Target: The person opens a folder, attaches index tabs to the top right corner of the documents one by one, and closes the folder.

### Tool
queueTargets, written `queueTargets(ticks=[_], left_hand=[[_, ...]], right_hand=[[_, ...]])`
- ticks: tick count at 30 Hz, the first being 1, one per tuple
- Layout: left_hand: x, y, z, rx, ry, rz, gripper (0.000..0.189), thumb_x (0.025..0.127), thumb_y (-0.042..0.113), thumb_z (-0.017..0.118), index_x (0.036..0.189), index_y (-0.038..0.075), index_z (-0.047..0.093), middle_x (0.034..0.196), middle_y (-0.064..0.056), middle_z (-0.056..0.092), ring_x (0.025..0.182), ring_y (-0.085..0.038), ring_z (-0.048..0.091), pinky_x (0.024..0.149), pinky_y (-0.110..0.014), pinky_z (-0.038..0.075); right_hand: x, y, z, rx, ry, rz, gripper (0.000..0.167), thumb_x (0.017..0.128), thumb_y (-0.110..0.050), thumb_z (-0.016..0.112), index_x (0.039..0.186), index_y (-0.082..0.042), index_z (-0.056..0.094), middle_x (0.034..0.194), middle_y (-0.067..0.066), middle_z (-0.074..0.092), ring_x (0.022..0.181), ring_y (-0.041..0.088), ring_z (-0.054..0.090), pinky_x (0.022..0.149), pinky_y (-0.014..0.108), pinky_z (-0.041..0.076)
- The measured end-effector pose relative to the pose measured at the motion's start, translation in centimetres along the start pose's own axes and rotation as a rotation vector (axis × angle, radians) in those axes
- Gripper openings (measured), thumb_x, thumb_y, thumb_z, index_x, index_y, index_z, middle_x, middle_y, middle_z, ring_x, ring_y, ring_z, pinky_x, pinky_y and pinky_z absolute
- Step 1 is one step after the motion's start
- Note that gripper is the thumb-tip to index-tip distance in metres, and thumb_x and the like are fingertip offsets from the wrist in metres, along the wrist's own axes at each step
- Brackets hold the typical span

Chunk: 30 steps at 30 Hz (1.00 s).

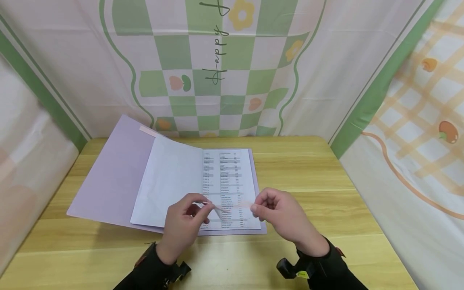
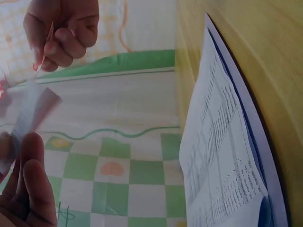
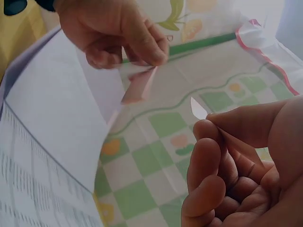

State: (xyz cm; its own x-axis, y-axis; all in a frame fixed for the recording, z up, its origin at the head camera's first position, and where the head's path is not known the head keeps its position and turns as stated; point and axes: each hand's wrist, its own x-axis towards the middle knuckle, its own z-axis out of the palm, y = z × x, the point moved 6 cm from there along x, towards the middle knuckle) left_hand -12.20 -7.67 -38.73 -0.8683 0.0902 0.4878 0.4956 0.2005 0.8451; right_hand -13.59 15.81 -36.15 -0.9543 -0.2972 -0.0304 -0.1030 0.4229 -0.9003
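Above the printed page (image 1: 232, 173), my left hand (image 1: 186, 217) pinches a thin, pale pink strip (image 2: 45, 106) between thumb and fingers. Facing it, my right hand (image 1: 280, 213) pinches a narrow pale pink strip (image 3: 199, 109) at its fingertips, part of which runs back toward the palm. Blur hides whether the pieces in both hands are joined. Under the hands lies an open lilac folder (image 1: 105, 181). A blank white sheet (image 1: 170, 173) is turned toward its raised left cover, while the page with rows of text lies flat on the right.
A pale pink tab (image 1: 148, 131) sits near the top of the left cover. The folder lies on a wood-grain table (image 1: 308, 169). Behind it hangs a green-and-white checked cloth (image 1: 206, 52), with more patterned cloth (image 1: 427, 121) at the right side.
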Motion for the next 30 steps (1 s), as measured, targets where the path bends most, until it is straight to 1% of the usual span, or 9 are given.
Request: queueTargets(ticks=[3,6,8,10,16,20,23,25,30], left_hand=[[0.4,0.3,0.9,0.189,-0.009,0.090,0.009,0.089,0.012,0.076,0.090,0.017,0.069,0.080,0.010,0.063,0.059,-0.003,0.054,0.050,-0.021,0.043],[0.5,1.1,2.5,0.329,-0.043,0.251,0.007,0.086,0.012,0.079,0.088,0.013,0.073,0.076,0.011,0.059,0.062,-0.002,0.046,0.053,-0.016,0.039],[0.4,1.5,3.9,0.370,-0.070,0.331,0.007,0.084,0.013,0.080,0.088,0.012,0.075,0.075,0.010,0.059,0.063,-0.002,0.045,0.053,-0.013,0.037],[0.2,1.8,5.4,0.375,-0.114,0.373,0.007,0.085,0.014,0.080,0.090,0.011,0.077,0.076,0.008,0.061,0.063,-0.002,0.048,0.054,-0.011,0.038],[-1.6,2.5,11.2,0.504,-0.346,0.499,0.013,0.091,0.016,0.073,0.102,0.012,0.078,0.088,0.006,0.071,0.071,-0.003,0.063,0.062,-0.011,0.046],[-3.8,2.4,15.0,0.660,-0.524,0.615,0.011,0.092,0.018,0.070,0.098,0.021,0.079,0.080,0.011,0.065,0.061,0.002,0.052,0.052,-0.009,0.036],[-5.1,2.2,17.3,0.785,-0.675,0.667,0.011,0.094,0.024,0.068,0.089,0.028,0.077,0.071,0.015,0.055,0.051,0.002,0.036,0.042,-0.015,0.023],[-5.7,2.1,18.3,0.854,-0.756,0.681,0.013,0.093,0.027,0.067,0.083,0.029,0.074,0.068,0.015,0.050,0.048,0.001,0.032,0.039,-0.019,0.021],[-6.0,2.1,20.1,0.978,-0.890,0.639,0.019,0.092,0.030,0.067,0.073,0.032,0.069,0.074,0.014,0.053,0.050,-0.003,0.037,0.038,-0.023,0.025]], right_hand=[[-0.3,0.5,-1.4,-0.002,0.049,0.019,0.015,0.093,-0.020,0.071,0.088,-0.008,0.064,0.080,0.007,0.065,0.068,0.027,0.059,0.059,0.030,0.046],[-0.6,0.7,-2.7,-0.015,0.093,0.028,0.014,0.093,-0.020,0.072,0.089,-0.009,0.064,0.077,0.008,0.065,0.068,0.027,0.059,0.060,0.031,0.047],[-0.8,0.7,-3.4,-0.026,0.114,0.023,0.015,0.094,-0.022,0.071,0.089,-0.010,0.064,0.076,0.008,0.064,0.068,0.028,0.058,0.060,0.032,0.047],[-1.0,0.5,-4.1,-0.038,0.132,0.016,0.017,0.094,-0.025,0.071,0.090,-0.010,0.064,0.075,0.008,0.063,0.068,0.027,0.058,0.060,0.032,0.046],[-2.0,-0.1,-5.8,-0.031,0.188,-0.018,0.019,0.095,-0.026,0.071,0.092,-0.008,0.064,0.076,0.009,0.063,0.068,0.025,0.057,0.059,0.033,0.045],[-2.4,-0.4,-6.4,-0.020,0.204,-0.031,0.019,0.095,-0.025,0.071,0.093,-0.008,0.064,0.078,0.010,0.062,0.068,0.025,0.057,0.059,0.033,0.045],[-2.5,-0.6,-6.4,-0.021,0.204,-0.031,0.019,0.095,-0.025,0.071,0.093,-0.008,0.064,0.078,0.010,0.062,0.067,0.025,0.056,0.058,0.032,0.045],[-2.6,-0.6,-6.5,-0.022,0.204,-0.035,0.018,0.095,-0.025,0.071,0.093,-0.008,0.064,0.077,0.010,0.062,0.067,0.025,0.056,0.058,0.032,0.045],[-2.9,-0.6,-6.6,-0.028,0.211,-0.057,0.016,0.095,-0.023,0.070,0.092,-0.008,0.064,0.076,0.009,0.062,0.065,0.025,0.057,0.057,0.032,0.046]])
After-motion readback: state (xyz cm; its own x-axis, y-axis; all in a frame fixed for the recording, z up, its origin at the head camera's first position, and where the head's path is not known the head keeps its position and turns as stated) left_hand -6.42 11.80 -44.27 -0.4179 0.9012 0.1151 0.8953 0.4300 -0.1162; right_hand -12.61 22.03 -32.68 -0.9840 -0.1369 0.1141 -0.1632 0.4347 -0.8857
